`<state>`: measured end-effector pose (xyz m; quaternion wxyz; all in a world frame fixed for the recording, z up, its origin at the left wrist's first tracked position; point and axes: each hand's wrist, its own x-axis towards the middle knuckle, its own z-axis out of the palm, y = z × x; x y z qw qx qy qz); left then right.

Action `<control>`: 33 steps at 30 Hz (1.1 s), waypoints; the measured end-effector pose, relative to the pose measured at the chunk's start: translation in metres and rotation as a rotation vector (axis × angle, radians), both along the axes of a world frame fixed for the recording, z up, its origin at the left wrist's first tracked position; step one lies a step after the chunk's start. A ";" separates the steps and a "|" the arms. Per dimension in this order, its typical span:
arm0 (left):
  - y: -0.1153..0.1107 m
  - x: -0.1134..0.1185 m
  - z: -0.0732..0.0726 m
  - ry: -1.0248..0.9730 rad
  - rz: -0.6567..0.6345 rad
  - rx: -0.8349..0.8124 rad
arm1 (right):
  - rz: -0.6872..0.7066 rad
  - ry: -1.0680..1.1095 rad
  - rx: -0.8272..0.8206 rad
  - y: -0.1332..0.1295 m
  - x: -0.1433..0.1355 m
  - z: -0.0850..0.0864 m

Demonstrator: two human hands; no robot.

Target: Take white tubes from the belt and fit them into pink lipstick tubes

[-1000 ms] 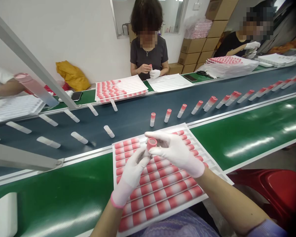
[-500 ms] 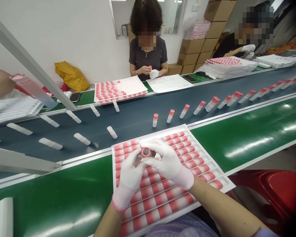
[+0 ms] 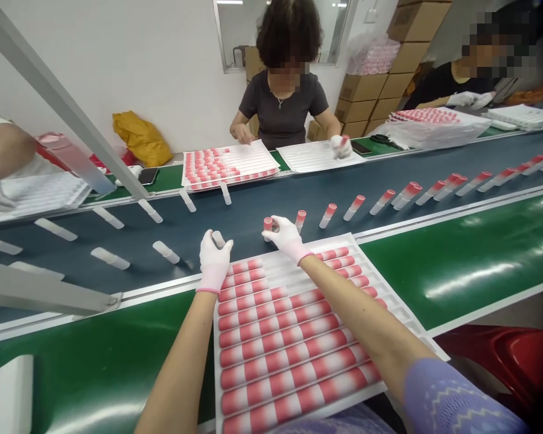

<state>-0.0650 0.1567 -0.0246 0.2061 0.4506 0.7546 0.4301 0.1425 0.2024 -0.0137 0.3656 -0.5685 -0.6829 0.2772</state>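
My left hand [image 3: 214,260], in a white glove, reaches over the belt with thumb and fingers curled around a white tube [image 3: 218,239]. My right hand [image 3: 288,236], also gloved, pinches a red-and-white tube [image 3: 268,228] that stands upright at the belt's near side. Just right of it another red-and-white tube [image 3: 301,219] stands, partly behind the right fingers. Below my hands lies a white tray [image 3: 289,271] whose grooves hold rows of red-and-white tubes; its upper middle grooves show bare white. My right forearm hides part of the tray.
The dark conveyor belt [image 3: 248,208] carries white tubes on the left and red-topped ones on the right. Across it, a person [image 3: 283,111] works at two trays. Grey metal posts [image 3: 63,96] rise at left. A red chair [image 3: 502,355] stands at right.
My hands have parted from above the tray and moved forward to the belt, left to the white tube, right with a red-and-white tube. The person opposite has spread their hands apart.
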 end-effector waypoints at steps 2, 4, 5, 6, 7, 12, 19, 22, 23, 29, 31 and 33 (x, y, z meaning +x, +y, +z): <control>0.003 0.000 -0.004 -0.016 -0.042 -0.021 | 0.023 -0.090 -0.001 -0.025 0.011 -0.003; -0.002 0.002 -0.004 -0.044 -0.086 -0.007 | 0.127 -0.175 0.010 -0.061 0.021 -0.004; -0.007 0.003 -0.002 -0.059 -0.111 0.013 | 0.201 -0.209 0.014 -0.080 0.025 -0.005; -0.014 0.004 0.001 -0.070 -0.138 0.036 | 0.282 -0.241 0.018 -0.098 0.028 -0.006; -0.022 0.006 0.006 -0.083 -0.168 0.059 | 0.360 -0.278 0.024 -0.114 0.029 -0.007; -0.072 0.022 0.034 -0.369 -0.354 0.089 | 0.461 -0.454 0.012 -0.144 0.035 -0.010; -0.127 0.059 0.047 -0.970 -0.565 -0.011 | 0.260 0.319 -0.047 -0.135 0.038 0.039; -0.138 0.069 0.049 -0.980 -0.626 -0.033 | 0.236 0.625 -0.112 -0.134 0.031 0.060; -0.141 0.070 0.050 -0.974 -0.663 -0.034 | 0.248 0.671 -0.125 -0.135 0.029 0.064; -0.145 0.071 0.050 -0.893 -0.761 -0.083 | 0.303 0.600 -0.163 -0.138 0.030 0.072; -0.145 0.072 0.047 -0.809 -0.742 -0.089 | 0.284 0.492 -0.130 -0.140 0.034 0.075; -0.145 0.073 0.045 -0.727 -0.717 -0.050 | 0.274 0.424 -0.110 -0.144 0.036 0.080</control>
